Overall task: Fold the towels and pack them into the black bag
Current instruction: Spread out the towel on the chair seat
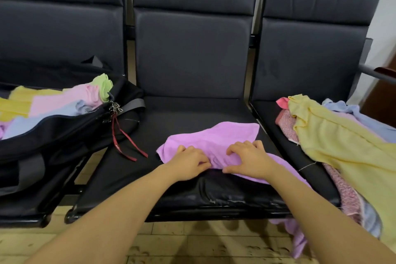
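Spanning the whole view is a black padded bench (192,53) of three joined seats with tall backrests, seen from above by a person leaning over the middle seat. Below its front edge lies a pale tiled floor (64,246).

On the left seat sits the black bag (64,133), unzipped and gaping toward the viewer. Folded towels (55,100) in yellow, pink, pale blue and green are stacked inside it, rising above the opening. A red strap (124,141) hangs from the zip pulls and trails onto the middle seat.

On the right seat is a loose heap of unfolded towels (342,141): a large yellow one on top, a pale blue one behind it, and pink patterned cloth beneath, spilling over the seat's front edge.

On the middle seat, near the front, lies a purple towel (214,137), rumpled. Its far part rests flat on the cushion; its right end trails off the front of the seat and hangs toward the floor.

Two bare forearms reach in from the bottom. The left hand (188,163) has its fingers curled, pinching a ridge of the purple towel. The right hand (248,158), just beside it, lies on the same ridge with fingers bent and thumb tucked at the cloth's near edge, gripping it.
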